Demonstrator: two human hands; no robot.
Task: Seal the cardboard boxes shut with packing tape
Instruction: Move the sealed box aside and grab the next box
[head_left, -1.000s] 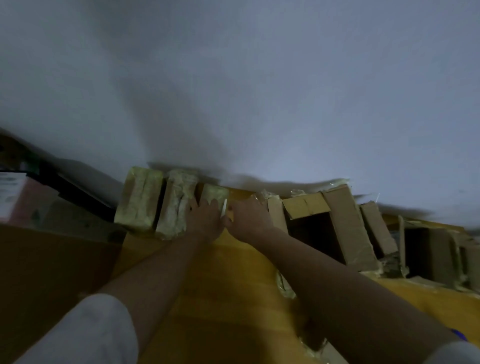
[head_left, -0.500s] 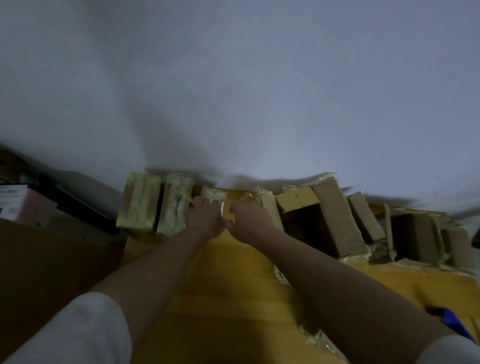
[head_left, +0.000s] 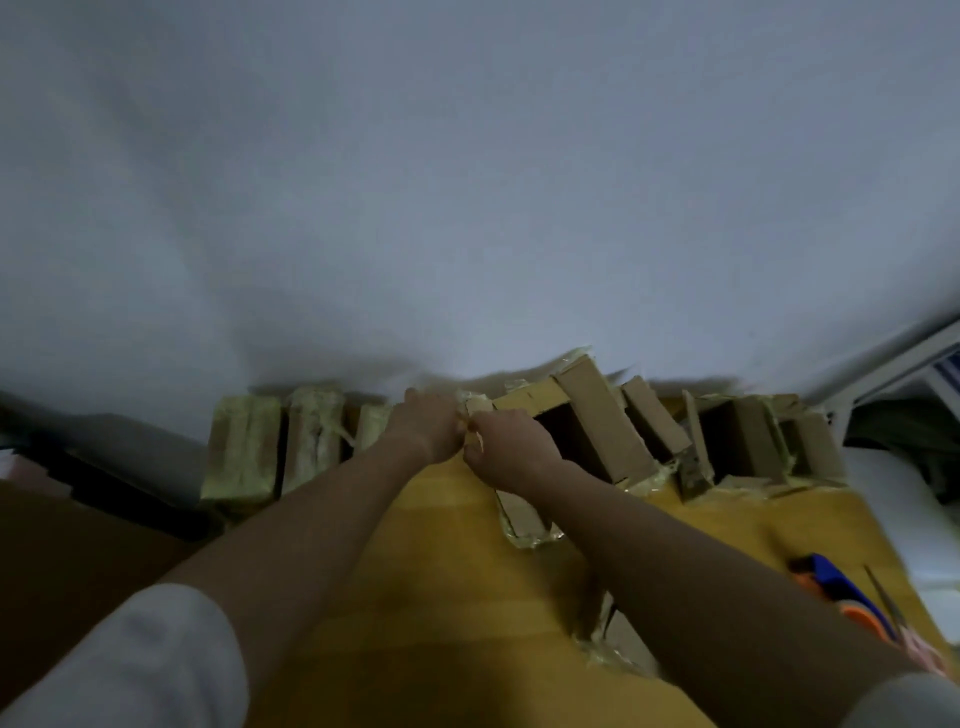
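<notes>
Three small boxes wrapped in yellowish tape (head_left: 241, 452) stand in a row against the wall at the table's far edge. To their right are open cardboard boxes (head_left: 597, 421) with flaps up, and a further open box (head_left: 743, 441). My left hand (head_left: 426, 431) and my right hand (head_left: 511, 449) meet at the far edge, fingers curled round a small cardboard piece with crinkled tape (head_left: 477, 408) beside the open box. Most of it is hidden by the hands.
A blue and orange tape dispenser (head_left: 836, 587) and scissors (head_left: 885, 600) lie at the right of the yellow table (head_left: 441, 571). Flattened cardboard with loose tape (head_left: 524, 519) lies under my right forearm. The white wall is directly behind the boxes; dark clutter sits at the left.
Both hands have shifted right, away from the third taped box and up to the open box's left flap. The view swung right, bringing the tape dispenser and scissors in.
</notes>
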